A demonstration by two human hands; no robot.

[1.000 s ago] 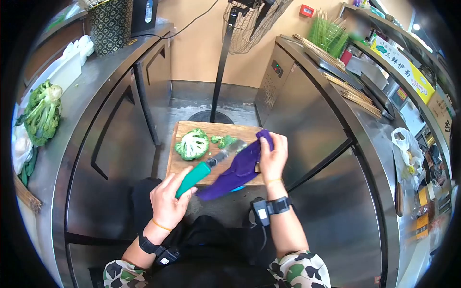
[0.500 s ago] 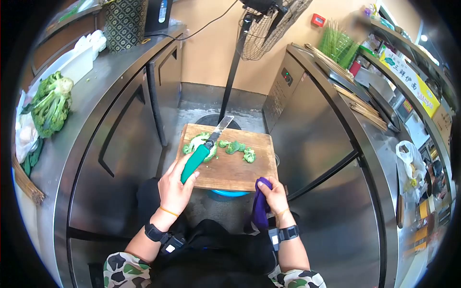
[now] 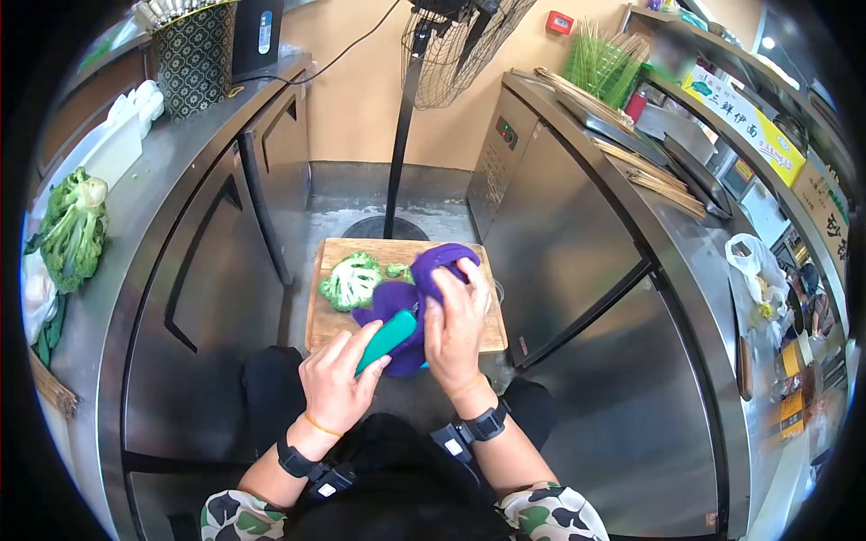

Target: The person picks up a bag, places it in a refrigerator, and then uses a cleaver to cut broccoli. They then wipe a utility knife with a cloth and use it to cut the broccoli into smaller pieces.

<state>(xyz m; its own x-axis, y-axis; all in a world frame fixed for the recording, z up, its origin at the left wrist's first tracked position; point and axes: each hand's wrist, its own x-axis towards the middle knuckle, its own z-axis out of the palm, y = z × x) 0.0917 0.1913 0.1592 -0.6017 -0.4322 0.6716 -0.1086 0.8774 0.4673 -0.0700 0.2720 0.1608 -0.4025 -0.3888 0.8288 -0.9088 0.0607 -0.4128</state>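
Observation:
My left hand (image 3: 338, 383) is closed round the green handle of a knife (image 3: 386, 341). A purple cloth (image 3: 397, 302) covers the blade, so the blade is hidden. My right hand (image 3: 458, 329) grips the bunched cloth, its upper folds rising between the fingers. Both hands are over the near part of a wooden cutting board (image 3: 323, 334). On the board's left side lies a broccoli head (image 3: 352, 281) with its pale cut stems showing. Small broccoli florets (image 3: 398, 270) peek out beside it, partly hidden behind the cloth.
Steel counters stand on both sides. The left one carries a large broccoli (image 3: 77, 230) and a white tray (image 3: 113, 153). Bamboo skewers (image 3: 654, 180) and a plastic bag (image 3: 760, 270) rest on the right counter. A standing fan (image 3: 406, 135) is behind the board.
My right hand has moved up and left with the purple cloth, which now wraps the knife blade. The knife has been lowered toward me. The whole view has shifted slightly.

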